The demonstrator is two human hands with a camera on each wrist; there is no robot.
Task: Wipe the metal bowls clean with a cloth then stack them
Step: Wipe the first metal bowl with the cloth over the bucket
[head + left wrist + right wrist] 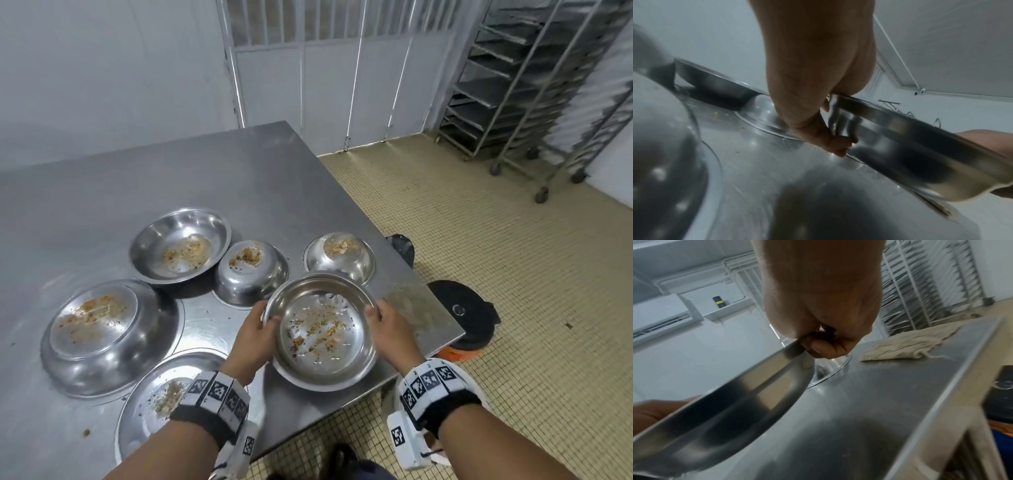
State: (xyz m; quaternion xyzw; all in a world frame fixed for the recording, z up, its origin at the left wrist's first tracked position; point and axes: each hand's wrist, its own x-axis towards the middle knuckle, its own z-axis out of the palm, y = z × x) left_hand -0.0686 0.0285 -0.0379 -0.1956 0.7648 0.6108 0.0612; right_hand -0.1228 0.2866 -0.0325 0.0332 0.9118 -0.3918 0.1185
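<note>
You are pinching the crumb-strewn bowl by its rim in both hands' grip, left hand and right hand; keep it level above the table.

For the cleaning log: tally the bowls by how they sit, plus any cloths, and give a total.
Held bowl, upright: 1, gripped by left hand and right hand
Upright bowls on table: 2
Upside-down bowls on table: 3
Cloth: 1
Total: 7
</note>
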